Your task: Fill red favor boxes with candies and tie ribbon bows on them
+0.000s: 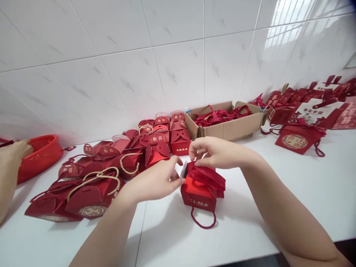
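Observation:
In front of me on the table stands a small red gift box (pixel 197 194) with gold lettering on its front. A wide dark-red ribbon (pixel 210 178) lies across its top, and a dark-red cord handle (pixel 204 225) hangs down from the front onto the table. My left hand (pixel 160 178) is at the box's left upper edge, thumb and fingers apart, beside a raised pale flap (pixel 184 170). Over the back of the top, my right hand (pixel 215 152) has its fingers curled, the thumb on the box's upper edge. The fingertips behind that edge are partly hidden.
Several red gift boxes (pixel 158 139) cluster left and behind, some with rope handles. A cardboard carton (pixel 230 129) of red ribbons stands against the tiled wall. More red boxes (pixel 294 139) are at right. Far left, another person's hand (pixel 23 148) reaches into a red basin (pixel 41 159).

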`<state>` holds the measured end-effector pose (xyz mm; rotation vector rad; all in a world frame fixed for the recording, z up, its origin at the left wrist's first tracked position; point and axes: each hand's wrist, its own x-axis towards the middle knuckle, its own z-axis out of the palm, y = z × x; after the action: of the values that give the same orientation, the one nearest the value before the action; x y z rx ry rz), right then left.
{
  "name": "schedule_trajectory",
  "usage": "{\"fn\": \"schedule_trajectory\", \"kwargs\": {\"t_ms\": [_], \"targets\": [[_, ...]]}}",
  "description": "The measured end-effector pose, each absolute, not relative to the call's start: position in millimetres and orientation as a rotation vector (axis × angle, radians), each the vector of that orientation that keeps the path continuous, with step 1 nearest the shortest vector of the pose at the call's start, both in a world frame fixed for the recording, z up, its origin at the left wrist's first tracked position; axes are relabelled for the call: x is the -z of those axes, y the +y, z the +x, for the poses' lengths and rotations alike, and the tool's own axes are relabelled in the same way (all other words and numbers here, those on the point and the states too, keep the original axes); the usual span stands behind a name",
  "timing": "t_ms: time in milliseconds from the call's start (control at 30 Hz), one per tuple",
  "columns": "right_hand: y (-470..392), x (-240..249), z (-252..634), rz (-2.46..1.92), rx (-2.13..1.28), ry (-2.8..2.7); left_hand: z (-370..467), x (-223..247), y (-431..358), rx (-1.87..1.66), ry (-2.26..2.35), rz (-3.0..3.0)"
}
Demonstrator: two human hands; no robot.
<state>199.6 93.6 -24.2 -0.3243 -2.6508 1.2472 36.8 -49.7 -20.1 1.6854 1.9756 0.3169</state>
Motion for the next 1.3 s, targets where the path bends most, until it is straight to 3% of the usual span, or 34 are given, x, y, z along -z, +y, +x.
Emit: {"fn": "schedule_trajectory", "kwargs": {"t_ms": [533, 1033, 1300], "targets": [[93.5, 38.1, 181.4, -0.21, -1.454, -2.685, 31.8, 21.0, -49.0, -0.278, 1.946, 1.745], [92.2, 52.9, 166.3, -0.288, -1.345, -2.686, 32.4, 19.3, -50.1, -0.228, 1.983, 1.731], [91.7, 60.1, 162.2, -0.268, -1.288, -2.675, 27.7, 24.7, -43.4, -0.439, 1.844, 1.658]]}}
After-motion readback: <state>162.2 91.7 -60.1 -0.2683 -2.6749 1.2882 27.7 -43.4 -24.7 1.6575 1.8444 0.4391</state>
